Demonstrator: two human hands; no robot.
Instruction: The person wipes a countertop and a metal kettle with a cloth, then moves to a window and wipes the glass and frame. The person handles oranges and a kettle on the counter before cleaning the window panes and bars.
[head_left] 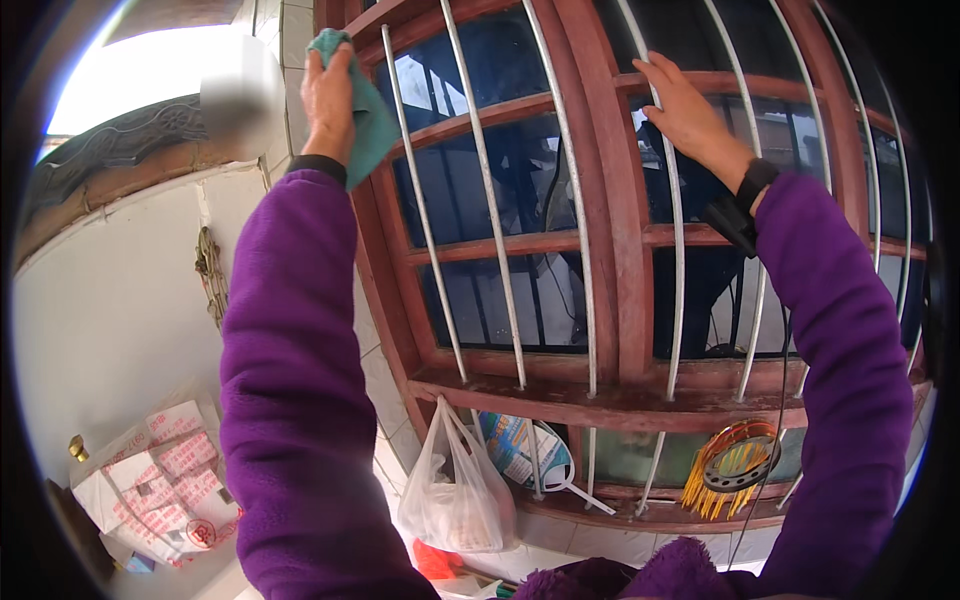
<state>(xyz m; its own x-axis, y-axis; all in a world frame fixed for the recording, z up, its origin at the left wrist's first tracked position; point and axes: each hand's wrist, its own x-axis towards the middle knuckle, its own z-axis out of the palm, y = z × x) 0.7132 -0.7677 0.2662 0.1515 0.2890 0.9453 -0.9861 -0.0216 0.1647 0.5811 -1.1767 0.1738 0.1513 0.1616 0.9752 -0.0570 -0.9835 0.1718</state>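
Your left hand (pixel 328 105) clutches a green cloth (pixel 372 130) at the upper-left edge of the red window frame (pixel 632 300); your right hand's (pixel 690 115) loosely spread fingers meet a bar (pixel 678 250). Wiping seems underway; what remains is unclear.

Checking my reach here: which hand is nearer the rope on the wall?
Left. The left hand, holding a teal cloth, is above and right of the rope; the right hand is much farther right, by a window bar.

A red lower window ledge (pixel 655 515) bears a blue-and-white paddle-shaped fan (pixel 552 458) with a white handle
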